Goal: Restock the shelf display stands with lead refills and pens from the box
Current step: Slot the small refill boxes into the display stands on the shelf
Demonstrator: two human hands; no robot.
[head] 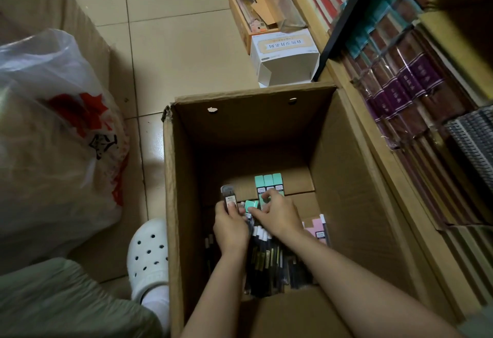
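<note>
While both forearms reach down into the tall cardboard box (346, 167), the hands work at its bottom, where the stock lies. The left hand (230, 227) has its fingers curled round a slim dark lead refill case (229, 199), held upright with its label facing up, probably so that it can be carried out together with more pieces. The right hand (280, 213) rests over the mint green packs (268, 184); its fingertips pinch one small mint pack (251, 205) lying apart from the three that stand side by side against the far part of the floor of the box. Gathering several refills in one trip would save reaching into so deep a box again (the walls rise well above the wrists).

Those mint packs are narrow and flat-topped, each with a dark label band lower down. Beneath the wrists lies a heap of dark pens (269, 263), some with white caps, packed lengthwise. A pink pack (317, 228) leans against the right wall of the box.

To the right stands the shelf (400, 76), filled with wrapped notebooks. A white plastic bag (56, 135) sits on the floor to the left, beside a white clog (148, 255).
</note>
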